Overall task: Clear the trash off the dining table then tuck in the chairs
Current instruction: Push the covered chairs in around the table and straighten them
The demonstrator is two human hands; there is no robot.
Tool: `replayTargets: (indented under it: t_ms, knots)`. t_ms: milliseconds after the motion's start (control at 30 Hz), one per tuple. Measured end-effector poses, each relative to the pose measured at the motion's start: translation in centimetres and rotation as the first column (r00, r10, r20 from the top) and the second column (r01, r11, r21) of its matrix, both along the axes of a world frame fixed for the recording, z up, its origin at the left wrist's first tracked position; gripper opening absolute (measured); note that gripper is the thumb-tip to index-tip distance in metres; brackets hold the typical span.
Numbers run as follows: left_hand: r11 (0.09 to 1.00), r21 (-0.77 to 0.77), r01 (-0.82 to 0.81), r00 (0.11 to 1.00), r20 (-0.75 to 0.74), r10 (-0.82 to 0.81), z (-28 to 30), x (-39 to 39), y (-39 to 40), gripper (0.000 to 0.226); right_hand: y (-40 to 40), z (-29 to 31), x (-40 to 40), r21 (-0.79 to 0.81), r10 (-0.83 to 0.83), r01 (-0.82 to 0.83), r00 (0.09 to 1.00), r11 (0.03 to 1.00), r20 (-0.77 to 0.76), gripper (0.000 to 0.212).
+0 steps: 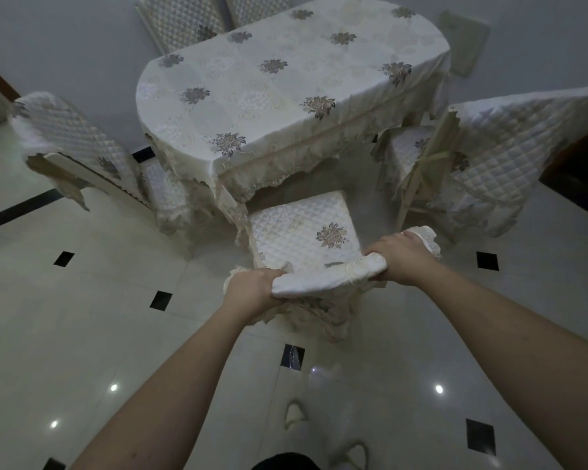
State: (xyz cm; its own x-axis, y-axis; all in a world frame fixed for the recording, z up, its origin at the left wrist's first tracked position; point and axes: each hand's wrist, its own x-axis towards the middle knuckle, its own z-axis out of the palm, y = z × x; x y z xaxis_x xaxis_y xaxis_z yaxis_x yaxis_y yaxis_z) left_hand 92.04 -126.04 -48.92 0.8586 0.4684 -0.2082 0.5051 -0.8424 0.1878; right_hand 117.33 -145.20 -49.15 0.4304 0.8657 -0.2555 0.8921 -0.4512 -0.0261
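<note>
An oval dining table [286, 83] wears a cream cloth with flower patterns. Nothing lies on its top. Directly before me stands a chair [302, 232] in a quilted cream cover, its seat partly out from under the table's near edge. My left hand [252, 290] grips the left end of the chair's padded top rail. At the rail's right end my right hand [401, 256] is curled round the covered rail.
A covered chair [75, 144] stands at the table's left, another chair [489, 154] at its right, angled out. Two more chair backs [184, 22] show behind the far side. The floor [82, 334] is glossy pale tile with black diamond insets. My slippers [294, 415] are below.
</note>
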Motion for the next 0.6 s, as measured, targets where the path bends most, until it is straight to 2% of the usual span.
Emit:
replayTargets:
  t_ms: [200, 333, 600]
  knots:
    - [0.998, -0.066, -0.002, 0.999, 0.043, 0.005, -0.4, 2.3, -0.6, 0.034, -0.1, 0.0, 3.1, -0.011, 0.023, -0.023, 1.000, 1.000, 0.021, 0.039]
    - [0.998, -0.054, 0.028, 0.999, 0.038, -0.026, -0.4, 4.1, -1.0, 0.031, -0.1, 0.2, 5.2, -0.030, 0.052, -0.051, 0.998, 0.998, 0.029, 0.043]
    - [0.996, -0.061, 0.066, 0.998, 0.012, -0.066, -0.5, 7.5, -1.2, 0.047, 0.0, 0.3, 9.3, -0.008, 0.062, -0.062, 0.998, 0.998, 0.016, 0.050]
